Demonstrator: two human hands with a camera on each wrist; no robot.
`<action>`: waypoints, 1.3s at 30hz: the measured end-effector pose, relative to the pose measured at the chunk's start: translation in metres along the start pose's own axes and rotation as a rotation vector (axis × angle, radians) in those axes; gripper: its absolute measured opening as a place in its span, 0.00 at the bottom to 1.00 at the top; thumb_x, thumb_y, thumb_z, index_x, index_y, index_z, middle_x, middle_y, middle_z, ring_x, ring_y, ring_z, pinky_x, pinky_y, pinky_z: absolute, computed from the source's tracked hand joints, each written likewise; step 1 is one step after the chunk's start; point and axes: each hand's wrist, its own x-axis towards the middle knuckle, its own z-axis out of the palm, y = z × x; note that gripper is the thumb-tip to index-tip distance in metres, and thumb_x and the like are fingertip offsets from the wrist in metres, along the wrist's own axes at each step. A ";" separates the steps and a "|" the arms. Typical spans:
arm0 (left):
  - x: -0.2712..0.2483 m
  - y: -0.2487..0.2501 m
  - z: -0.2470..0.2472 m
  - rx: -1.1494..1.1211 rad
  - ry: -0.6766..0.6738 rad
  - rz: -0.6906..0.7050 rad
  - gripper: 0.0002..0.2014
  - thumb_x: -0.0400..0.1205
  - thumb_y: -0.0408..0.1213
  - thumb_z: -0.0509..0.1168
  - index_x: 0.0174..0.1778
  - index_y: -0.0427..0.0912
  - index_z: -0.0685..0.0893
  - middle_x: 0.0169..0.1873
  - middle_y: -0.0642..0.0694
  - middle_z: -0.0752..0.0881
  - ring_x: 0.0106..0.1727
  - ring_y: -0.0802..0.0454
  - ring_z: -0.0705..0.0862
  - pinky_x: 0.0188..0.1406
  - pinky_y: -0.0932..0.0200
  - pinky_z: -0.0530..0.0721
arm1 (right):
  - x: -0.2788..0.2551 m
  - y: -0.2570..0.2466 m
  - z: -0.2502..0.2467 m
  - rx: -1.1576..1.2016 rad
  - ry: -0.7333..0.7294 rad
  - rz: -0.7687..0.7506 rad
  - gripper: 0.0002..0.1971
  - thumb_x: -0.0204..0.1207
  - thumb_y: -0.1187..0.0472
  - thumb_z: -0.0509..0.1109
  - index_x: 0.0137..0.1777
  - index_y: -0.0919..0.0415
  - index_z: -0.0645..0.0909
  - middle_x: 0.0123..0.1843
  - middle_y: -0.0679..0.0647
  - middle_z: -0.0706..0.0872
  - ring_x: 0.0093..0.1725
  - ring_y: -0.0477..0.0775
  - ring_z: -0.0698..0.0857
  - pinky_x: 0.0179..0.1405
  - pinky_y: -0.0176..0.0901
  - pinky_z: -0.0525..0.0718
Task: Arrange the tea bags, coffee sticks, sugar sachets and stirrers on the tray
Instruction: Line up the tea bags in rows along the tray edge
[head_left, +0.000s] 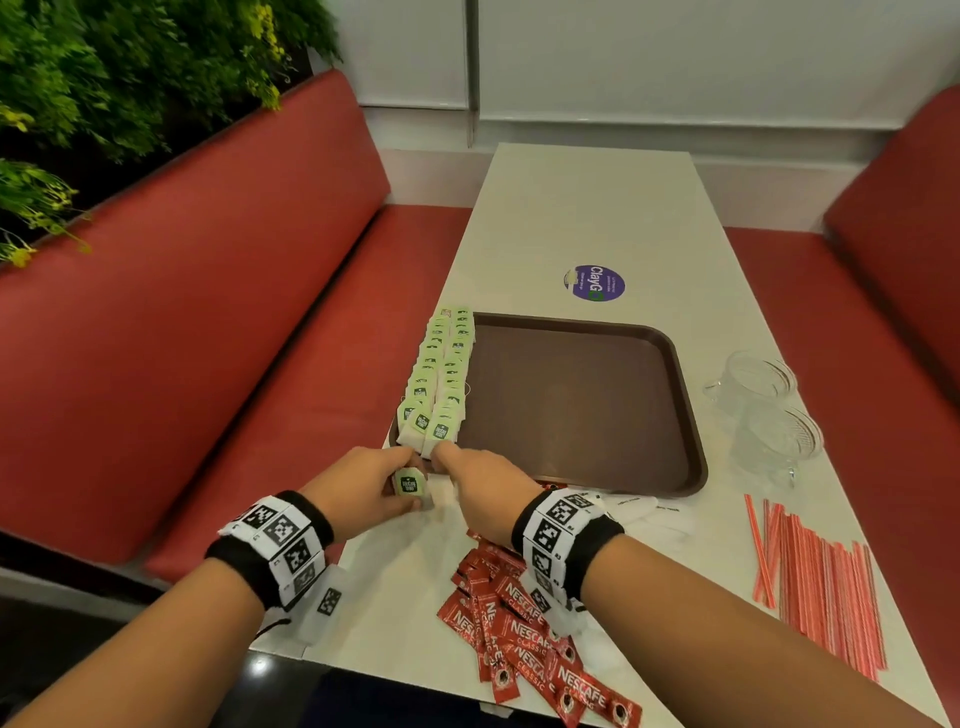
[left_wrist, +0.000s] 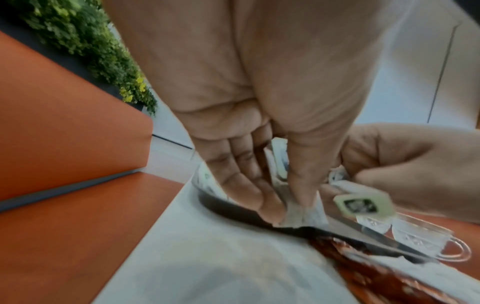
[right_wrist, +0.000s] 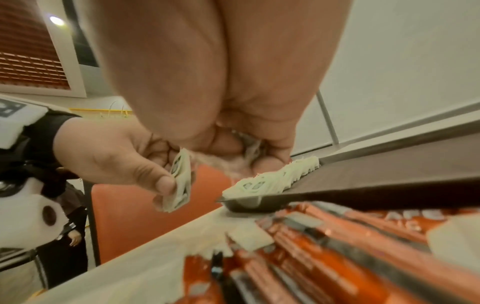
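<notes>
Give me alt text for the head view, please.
Both hands meet at the near left corner of a brown tray: the left hand holds tea bags, and the right hand touches the tea bag rows lining the tray's left edge. Coffee sticks and stirrers lie on the table.

booth, interior. long white table (head_left: 597, 218), narrow, running away from the viewer toward a pale panelled wall (head_left: 675, 57). red padded bench (head_left: 218, 322) on the left, seat and backrest; matching red bench (head_left: 904, 249) on the right. green foliage wall (head_left: 104, 78) with small yellow blooms above the left backrest. round purple sticker (head_left: 594, 283) on the tabletop. light even, soft.
</notes>
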 end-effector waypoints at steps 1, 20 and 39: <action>0.000 0.004 -0.002 -0.027 0.028 0.023 0.12 0.73 0.53 0.78 0.48 0.59 0.83 0.39 0.60 0.88 0.39 0.64 0.85 0.39 0.66 0.85 | -0.001 0.002 -0.004 0.040 0.021 -0.007 0.15 0.78 0.73 0.59 0.61 0.60 0.69 0.48 0.59 0.80 0.45 0.62 0.78 0.42 0.51 0.76; 0.056 0.022 -0.024 0.080 0.257 0.015 0.04 0.83 0.39 0.68 0.49 0.54 0.84 0.37 0.54 0.86 0.34 0.61 0.80 0.31 0.68 0.72 | -0.003 0.040 -0.022 0.192 0.107 0.106 0.26 0.74 0.60 0.73 0.70 0.54 0.69 0.60 0.52 0.79 0.54 0.56 0.82 0.50 0.46 0.81; 0.092 0.012 -0.006 0.331 0.115 -0.230 0.28 0.68 0.58 0.79 0.59 0.56 0.75 0.53 0.56 0.77 0.54 0.51 0.81 0.57 0.49 0.80 | -0.002 0.057 -0.023 0.160 0.207 0.100 0.04 0.78 0.64 0.70 0.44 0.56 0.77 0.51 0.52 0.79 0.48 0.55 0.79 0.52 0.49 0.81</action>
